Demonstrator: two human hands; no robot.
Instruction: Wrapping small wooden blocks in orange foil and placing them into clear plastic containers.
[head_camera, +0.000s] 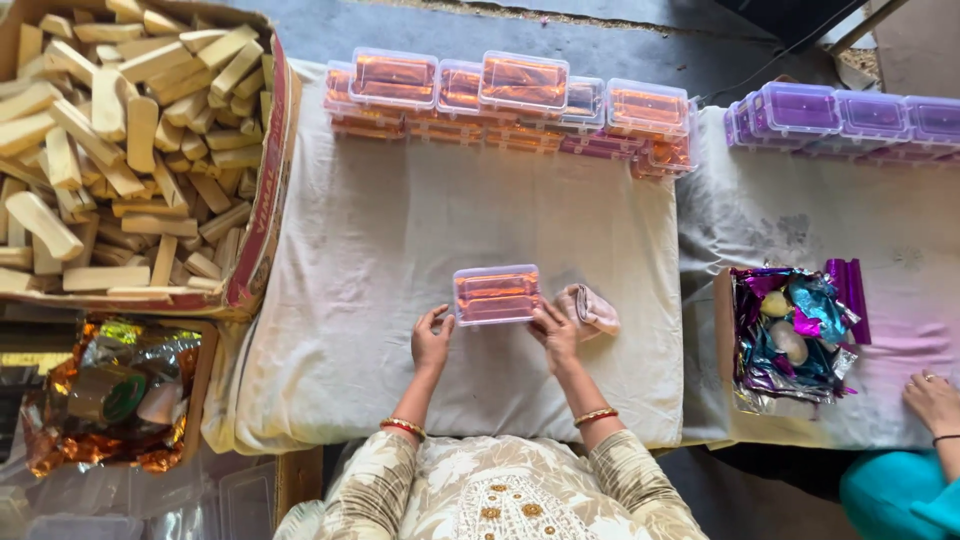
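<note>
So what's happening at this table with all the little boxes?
A person seated at a cloth-covered table has both hands on a small clear plastic box with orange contents, its lid on. The left hand touches its left end and the right hand its right end. A crumpled pinkish cloth lies beside it. Similar orange boxes are stacked along the far edge, purple ones farther right. A cardboard box of wooden pieces sits at the left. Another person's hand rests at the right.
</note>
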